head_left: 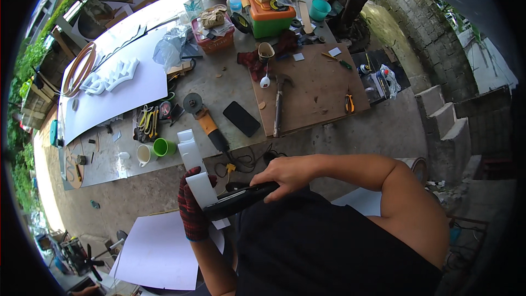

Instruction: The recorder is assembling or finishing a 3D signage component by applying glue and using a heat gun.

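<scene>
Just off the table's near edge, close to my body, my left hand [193, 205] wears a dark red and black knit glove. Its fingers close around a bent white strip [203, 190], which has another pale section [189, 148] rising toward the table. My bare right hand [285, 175] grips the right end of a long black tool with a silvery line along its top [240, 201]. The tool's left end meets the lower part of the white strip; its exact kind is unclear. The gloved fingertips are partly hidden behind the strip.
On the table [219, 83] lie an angle grinder [208, 126], a black phone [241, 119], a hammer [278, 104] on a brown board [312, 87], and pliers [349, 102]. Two cups [163, 147] stand near the edge. White letter shapes [112, 77] rest on a white sheet. A cord hangs below.
</scene>
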### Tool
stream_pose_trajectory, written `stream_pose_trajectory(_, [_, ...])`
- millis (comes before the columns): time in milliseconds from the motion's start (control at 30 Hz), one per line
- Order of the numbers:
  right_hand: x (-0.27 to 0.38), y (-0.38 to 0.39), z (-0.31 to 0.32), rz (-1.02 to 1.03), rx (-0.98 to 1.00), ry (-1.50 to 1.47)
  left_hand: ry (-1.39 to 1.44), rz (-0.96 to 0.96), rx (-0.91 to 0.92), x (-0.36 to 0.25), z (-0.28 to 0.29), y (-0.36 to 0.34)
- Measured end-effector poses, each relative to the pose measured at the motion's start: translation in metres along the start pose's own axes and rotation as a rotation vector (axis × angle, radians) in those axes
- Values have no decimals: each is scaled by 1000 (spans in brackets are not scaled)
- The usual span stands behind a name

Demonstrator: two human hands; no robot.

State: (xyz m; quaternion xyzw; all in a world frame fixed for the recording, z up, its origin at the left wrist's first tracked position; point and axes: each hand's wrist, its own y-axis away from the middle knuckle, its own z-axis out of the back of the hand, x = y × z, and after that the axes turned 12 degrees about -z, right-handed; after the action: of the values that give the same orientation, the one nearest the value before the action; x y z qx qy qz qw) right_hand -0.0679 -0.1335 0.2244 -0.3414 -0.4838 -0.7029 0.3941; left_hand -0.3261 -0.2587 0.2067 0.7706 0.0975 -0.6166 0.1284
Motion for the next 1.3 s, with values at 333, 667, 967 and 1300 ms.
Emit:
stream_pose_trajectory(333, [2,-1,5,2,-12,-14,-38,-20,31,-7,-3,-10])
stream_pose_trajectory(667, [-2,-3,5,-63,51,-4,-11,-1,56,9,2,-8])
stream_pose_trajectory(967, [9,-7,13,-56,49,33,76,-32,21,6,-1,-9])
stream_pose_trajectory(1300, [17,-13,13,-55,54,82,-27,-64,74,2,5,-7])
